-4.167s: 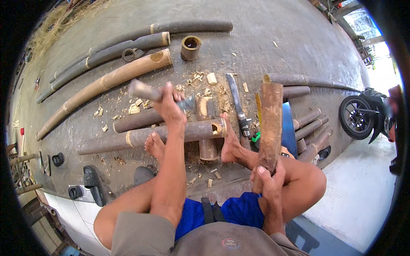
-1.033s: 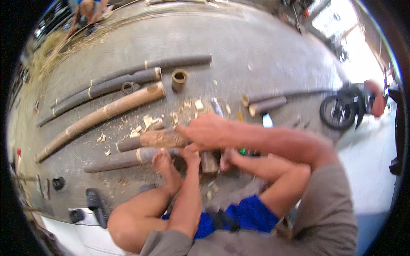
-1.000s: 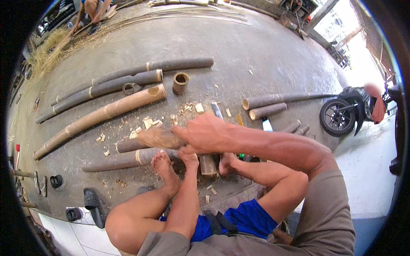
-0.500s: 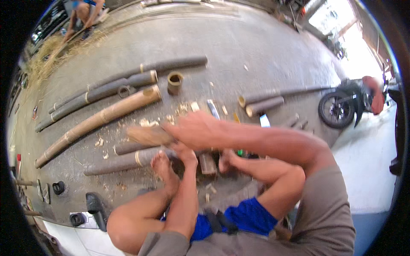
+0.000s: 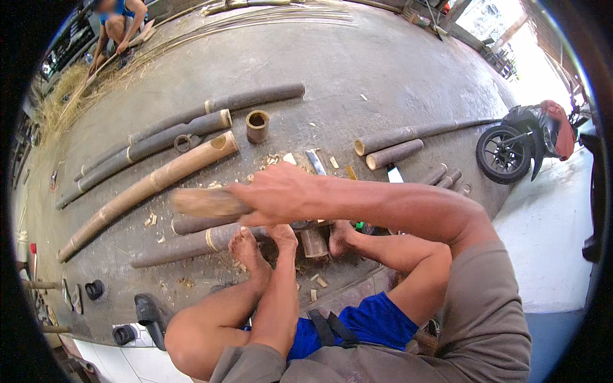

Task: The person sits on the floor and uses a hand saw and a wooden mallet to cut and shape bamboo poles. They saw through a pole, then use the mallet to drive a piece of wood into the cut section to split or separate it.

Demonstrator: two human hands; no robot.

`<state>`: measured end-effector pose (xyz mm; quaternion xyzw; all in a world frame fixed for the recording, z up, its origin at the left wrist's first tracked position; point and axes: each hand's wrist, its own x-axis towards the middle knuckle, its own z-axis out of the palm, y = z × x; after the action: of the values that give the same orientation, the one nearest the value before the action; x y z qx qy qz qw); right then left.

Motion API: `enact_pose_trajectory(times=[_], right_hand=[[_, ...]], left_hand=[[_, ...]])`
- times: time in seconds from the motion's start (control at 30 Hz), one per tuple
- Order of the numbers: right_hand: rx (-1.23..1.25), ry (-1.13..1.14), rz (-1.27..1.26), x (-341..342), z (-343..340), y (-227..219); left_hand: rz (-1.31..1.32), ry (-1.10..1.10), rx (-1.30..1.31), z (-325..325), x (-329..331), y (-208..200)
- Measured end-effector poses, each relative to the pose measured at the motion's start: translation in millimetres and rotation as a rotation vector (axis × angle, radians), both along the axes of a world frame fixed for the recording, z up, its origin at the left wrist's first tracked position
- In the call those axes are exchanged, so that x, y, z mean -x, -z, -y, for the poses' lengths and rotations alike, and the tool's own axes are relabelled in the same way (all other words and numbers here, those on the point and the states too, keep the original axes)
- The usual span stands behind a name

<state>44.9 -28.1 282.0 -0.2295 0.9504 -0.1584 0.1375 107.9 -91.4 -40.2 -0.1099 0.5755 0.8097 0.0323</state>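
Note:
My right hand is closed around a short, thick piece of wood, a club or mallet, held out to the left above the work. Below it, my left hand reaches down between my feet to a dark bamboo pole. Its fingers are mostly hidden behind my right hand, and whatever they grip does not show. The pole's cut end shows beside my right foot. My left foot rests against the pole.
Several bamboo poles lie to the left, near a short bamboo cup. A metal blade and wood chips lie ahead. More bamboo and a motorbike are right. Another person crouches far left; sandals lie near left.
My right hand and the wooden club have shifted slightly left. My left hand stays low at the bamboo. The whole view has moved a little, and the crouching person shows more fully.

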Motion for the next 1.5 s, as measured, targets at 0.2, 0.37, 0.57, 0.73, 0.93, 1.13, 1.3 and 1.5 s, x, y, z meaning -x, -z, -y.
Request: enact_pose_trajectory(times=[0.2, 0.37, 0.57, 0.73, 0.93, 1.13, 1.3, 1.5], right_hand=[[0.715, 0.021, -0.462, 9.3, 47.8, -42.7], [-0.212, -0.014, 0.133, -17.8, -11.4, 1.8], [0.300, 0.066, -0.219, 10.7, 30.9, -28.4], [0.405, -0.008, -0.267, 0.5, 27.1, -24.2], [-0.172, -0.086, -0.030, -8.0, -16.1, 0.3], [0.512, -0.007, -0.476, -15.5, 15.6, -20.3], [-0.298, -0.006, 0.078, -30.0, -24.2, -1.9], [0.250, 0.157, -0.266, -32.9, -18.7, -8.9]], left_hand=[[-0.076, 0.090, 0.166, -2.9, 2.0, 47.9], [0.094, 0.058, -0.274, -1.4, -3.1, 37.8], [-0.206, 0.121, 0.089, -2.5, -1.7, 16.9], [0.065, 0.057, -0.191, -4.5, -9.6, 34.6], [-0.071, 0.103, -0.157, -9.9, -5.2, 25.8], [-0.055, 0.065, -0.127, -26.6, 5.7, 22.9], [0.033, 0.074, -0.121, -28.5, -0.3, 21.9], [-0.066, 0.107, -0.140, -35.4, 3.4, 21.2]])
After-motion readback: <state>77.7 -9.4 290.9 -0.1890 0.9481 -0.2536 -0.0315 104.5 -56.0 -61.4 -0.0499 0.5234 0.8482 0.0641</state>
